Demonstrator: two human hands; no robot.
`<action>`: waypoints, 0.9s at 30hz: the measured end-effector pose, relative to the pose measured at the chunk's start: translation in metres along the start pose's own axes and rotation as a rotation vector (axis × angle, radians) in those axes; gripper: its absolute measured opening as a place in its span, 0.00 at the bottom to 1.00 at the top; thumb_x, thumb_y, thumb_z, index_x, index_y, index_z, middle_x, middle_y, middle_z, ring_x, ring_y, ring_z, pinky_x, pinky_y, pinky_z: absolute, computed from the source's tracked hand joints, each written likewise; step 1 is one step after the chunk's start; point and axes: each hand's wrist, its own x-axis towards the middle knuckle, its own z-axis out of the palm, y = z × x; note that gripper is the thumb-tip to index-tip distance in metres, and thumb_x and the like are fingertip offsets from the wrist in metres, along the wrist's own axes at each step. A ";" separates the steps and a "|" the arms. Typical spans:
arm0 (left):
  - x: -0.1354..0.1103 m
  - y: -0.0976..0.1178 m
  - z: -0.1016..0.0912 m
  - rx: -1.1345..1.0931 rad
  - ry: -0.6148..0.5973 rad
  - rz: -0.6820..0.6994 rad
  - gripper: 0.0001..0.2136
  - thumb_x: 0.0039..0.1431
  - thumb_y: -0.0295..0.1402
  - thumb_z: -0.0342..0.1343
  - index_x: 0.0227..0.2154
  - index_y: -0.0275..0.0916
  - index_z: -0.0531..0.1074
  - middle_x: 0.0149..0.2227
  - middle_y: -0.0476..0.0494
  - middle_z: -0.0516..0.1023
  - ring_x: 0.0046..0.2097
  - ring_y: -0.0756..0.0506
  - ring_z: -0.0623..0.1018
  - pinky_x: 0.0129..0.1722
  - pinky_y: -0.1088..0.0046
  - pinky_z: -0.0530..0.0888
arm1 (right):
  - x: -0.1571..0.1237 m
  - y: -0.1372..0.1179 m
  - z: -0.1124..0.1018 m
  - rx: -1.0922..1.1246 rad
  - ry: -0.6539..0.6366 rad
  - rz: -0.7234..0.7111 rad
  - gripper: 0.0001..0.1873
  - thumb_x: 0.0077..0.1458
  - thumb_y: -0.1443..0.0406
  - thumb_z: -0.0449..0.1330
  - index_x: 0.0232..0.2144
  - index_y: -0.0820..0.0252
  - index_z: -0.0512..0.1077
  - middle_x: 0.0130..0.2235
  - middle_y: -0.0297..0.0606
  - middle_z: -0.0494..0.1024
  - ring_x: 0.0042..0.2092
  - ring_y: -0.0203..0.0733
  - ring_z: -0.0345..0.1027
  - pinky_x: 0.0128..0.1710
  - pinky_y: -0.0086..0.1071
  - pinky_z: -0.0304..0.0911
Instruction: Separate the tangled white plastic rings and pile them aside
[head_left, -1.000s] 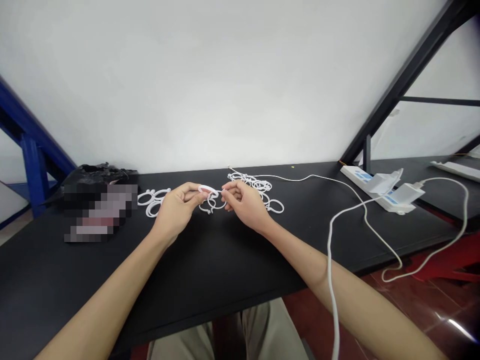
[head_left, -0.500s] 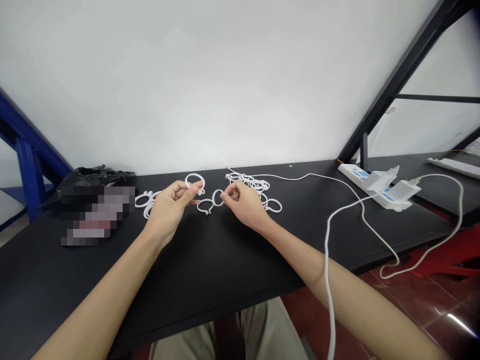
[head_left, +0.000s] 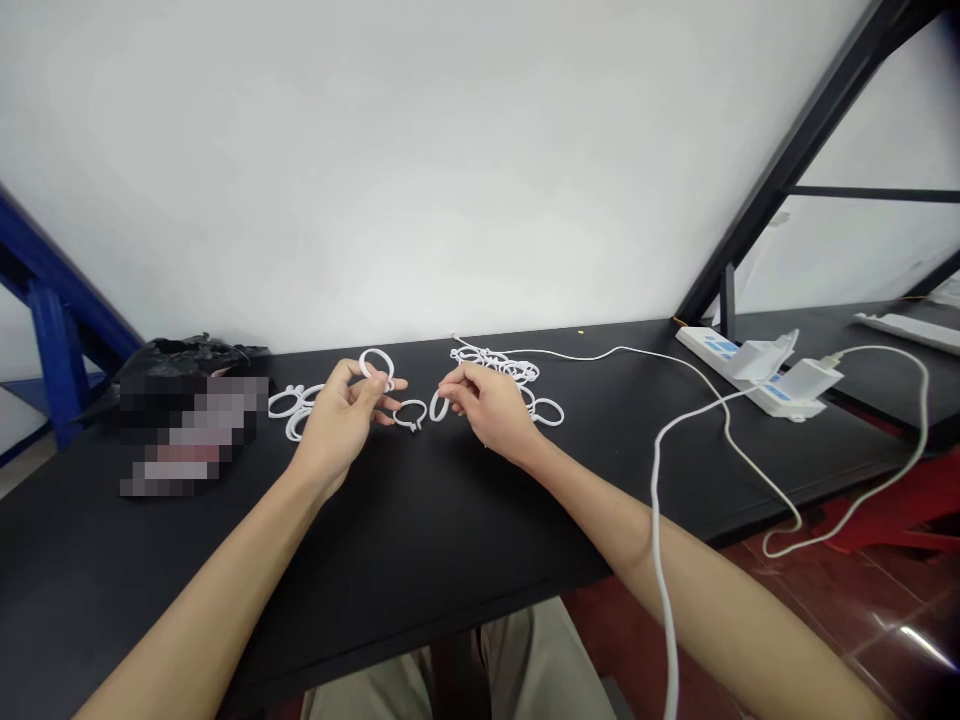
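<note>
My left hand pinches a white plastic ring between thumb and fingers, holding it just above the black table. My right hand pinches another white ring at its fingertips. A third ring lies on the table between the two hands. A tangled heap of white rings sits behind my right hand, and a smaller group of rings lies to the left of my left hand.
A black bag with a blurred patch below it rests at the left. A white cable runs from the ring heap to chargers on a white power strip at the right. Blue and black frame legs stand at either side.
The hands were joined on linked rings a second ago; they have drawn apart, each with one ring. The left hand carried its ring up and to the left.
</note>
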 end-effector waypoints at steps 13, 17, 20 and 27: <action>0.001 -0.006 0.001 0.292 -0.006 0.076 0.12 0.57 0.45 0.57 0.37 0.42 0.71 0.40 0.47 0.77 0.35 0.47 0.77 0.33 0.71 0.73 | -0.006 0.000 0.008 -0.023 -0.076 -0.069 0.05 0.59 0.63 0.59 0.36 0.58 0.71 0.28 0.30 0.75 0.29 0.33 0.68 0.34 0.27 0.63; -0.002 -0.001 0.003 0.456 0.038 0.131 0.13 0.57 0.44 0.57 0.40 0.42 0.70 0.33 0.49 0.78 0.33 0.47 0.76 0.34 0.70 0.71 | -0.010 -0.006 0.011 -0.015 -0.166 -0.102 0.02 0.58 0.66 0.60 0.33 0.58 0.72 0.31 0.31 0.77 0.30 0.31 0.68 0.33 0.26 0.63; -0.005 0.002 0.005 0.570 0.076 0.197 0.13 0.57 0.42 0.58 0.41 0.42 0.66 0.32 0.50 0.78 0.31 0.48 0.75 0.34 0.71 0.70 | -0.012 -0.009 0.012 -0.017 -0.201 -0.092 0.02 0.58 0.66 0.60 0.34 0.58 0.72 0.31 0.31 0.77 0.30 0.31 0.69 0.33 0.26 0.63; -0.008 0.003 0.007 0.719 0.035 0.306 0.10 0.59 0.41 0.56 0.40 0.43 0.68 0.35 0.49 0.78 0.33 0.47 0.76 0.36 0.70 0.71 | -0.010 -0.006 0.008 -0.313 -0.096 -0.134 0.05 0.61 0.64 0.59 0.37 0.57 0.74 0.38 0.36 0.76 0.39 0.38 0.69 0.40 0.32 0.62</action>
